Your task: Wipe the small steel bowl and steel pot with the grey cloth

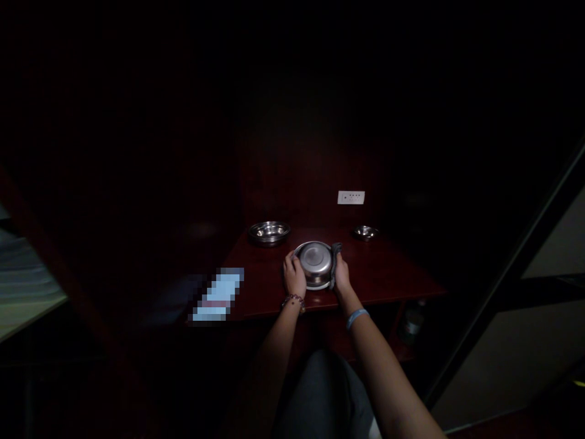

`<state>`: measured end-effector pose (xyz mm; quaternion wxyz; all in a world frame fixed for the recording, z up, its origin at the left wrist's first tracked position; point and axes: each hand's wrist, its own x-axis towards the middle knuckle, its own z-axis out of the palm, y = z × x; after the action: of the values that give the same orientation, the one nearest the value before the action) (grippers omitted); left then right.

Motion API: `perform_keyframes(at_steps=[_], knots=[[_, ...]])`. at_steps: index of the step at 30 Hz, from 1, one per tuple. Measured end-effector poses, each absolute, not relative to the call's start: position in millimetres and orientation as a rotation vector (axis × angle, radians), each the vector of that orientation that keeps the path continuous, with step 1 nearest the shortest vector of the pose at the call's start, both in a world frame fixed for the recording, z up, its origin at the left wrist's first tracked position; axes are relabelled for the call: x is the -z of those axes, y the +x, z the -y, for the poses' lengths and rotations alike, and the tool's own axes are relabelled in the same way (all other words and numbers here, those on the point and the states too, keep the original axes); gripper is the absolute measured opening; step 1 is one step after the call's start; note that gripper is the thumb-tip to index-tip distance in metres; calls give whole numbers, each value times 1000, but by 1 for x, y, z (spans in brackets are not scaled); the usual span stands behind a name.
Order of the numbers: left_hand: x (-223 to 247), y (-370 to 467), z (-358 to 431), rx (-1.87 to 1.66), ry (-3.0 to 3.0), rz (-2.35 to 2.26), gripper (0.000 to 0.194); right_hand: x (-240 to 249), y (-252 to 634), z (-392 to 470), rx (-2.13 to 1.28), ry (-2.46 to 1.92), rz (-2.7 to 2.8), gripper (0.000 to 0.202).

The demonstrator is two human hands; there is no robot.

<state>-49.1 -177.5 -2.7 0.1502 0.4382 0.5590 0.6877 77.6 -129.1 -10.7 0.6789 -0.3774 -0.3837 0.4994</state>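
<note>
A steel bowl [316, 258], its underside facing up toward me, is between my two hands above the front of the dark red desk [260, 280]. Its left side is gripped by my left hand [295, 277], fingers over the rim and a beaded bracelet on the wrist. My right hand [342, 273] clasps a dark grey cloth [335, 265] against the bowl's right rim; a light blue band circles that wrist. Whether the bowl's rim touches the desk I cannot tell.
Wide shiny metal bowls [269, 231], seemingly stacked, stand at the back left. A small metal bowl [366, 233] is at the back right, below a white wall socket [351, 197]. A jar-like container [412, 326] sits under the desk. A pixelated bright patch lies left.
</note>
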Motion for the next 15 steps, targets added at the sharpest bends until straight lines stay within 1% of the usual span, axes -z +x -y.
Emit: perform_keyframes(at_steps=[8, 15], knots=[[-1, -49, 181, -1963, 1307, -1614, 42, 13, 79, 127, -1108, -860, 879, 55], [2, -51, 176, -1971, 1285, -1593, 40, 14, 79, 128, -1099, -853, 882, 56]])
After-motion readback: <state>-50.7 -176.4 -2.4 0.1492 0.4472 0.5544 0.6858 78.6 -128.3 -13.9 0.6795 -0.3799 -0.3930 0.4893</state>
